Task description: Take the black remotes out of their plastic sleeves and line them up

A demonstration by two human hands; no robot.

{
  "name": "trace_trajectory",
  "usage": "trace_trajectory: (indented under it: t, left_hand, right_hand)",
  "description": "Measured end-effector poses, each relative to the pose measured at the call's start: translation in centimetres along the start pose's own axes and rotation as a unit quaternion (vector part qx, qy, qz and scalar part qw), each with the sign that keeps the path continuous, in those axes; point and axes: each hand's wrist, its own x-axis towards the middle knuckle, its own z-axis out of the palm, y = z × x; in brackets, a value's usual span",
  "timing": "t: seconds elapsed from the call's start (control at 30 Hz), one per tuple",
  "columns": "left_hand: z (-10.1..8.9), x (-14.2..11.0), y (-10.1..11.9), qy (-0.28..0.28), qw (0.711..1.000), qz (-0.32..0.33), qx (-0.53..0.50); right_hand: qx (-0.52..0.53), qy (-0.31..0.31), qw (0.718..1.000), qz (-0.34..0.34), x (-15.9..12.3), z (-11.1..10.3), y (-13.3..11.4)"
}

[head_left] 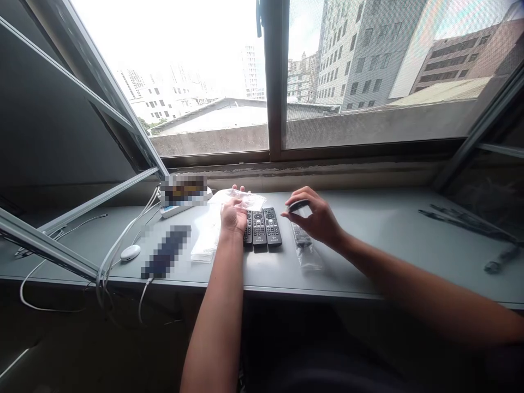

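Note:
My left hand (pixel 234 217) pinches a clear plastic bag (pixel 254 202) between thumb and fingers. In my right hand (pixel 320 219) is a dark remote control (pixel 298 206), held end-on between thumb and fingers above the table. Under that hand lies a clear bag with a dark remote inside, the bagged remote (pixel 303 240). Black remotes lie side by side between my hands: a middle remote (pixel 259 226), a right-hand remote (pixel 272 226) and one partly hidden by my left wrist. A pile of clear bags (pixel 204 234) lies left of my left forearm.
A white power strip (pixel 176 210) with cables stands at the back left. A white round device (pixel 130 252) and a blurred dark object (pixel 167 252) lie at the left. Metal frame bars (pixel 98 199) rise on both sides. The table's front edge (pixel 311 293) runs below my arms.

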Motion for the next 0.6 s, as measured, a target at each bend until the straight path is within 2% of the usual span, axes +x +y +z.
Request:
trace_trajectory:
  t: [0.13,0.3,0.6]
  left_hand:
    - [0.25,-0.13,0.07,0.007,1.000,0.001,-0.007]
    - [0.47,-0.22,0.02,0.009,1.000,0.007,-0.002]
    - [0.43,-0.37,-0.09,0.012,1.000,0.016,0.001]
  right_hand:
    - [-0.005,-0.034,0.999,0.009,-0.47,0.23,0.78]
    - [0.006,-0.086,0.996,-0.027,-0.62,0.03,0.78]
    - [0.013,-0.109,0.993,-0.043,-0.27,0.15,0.47]
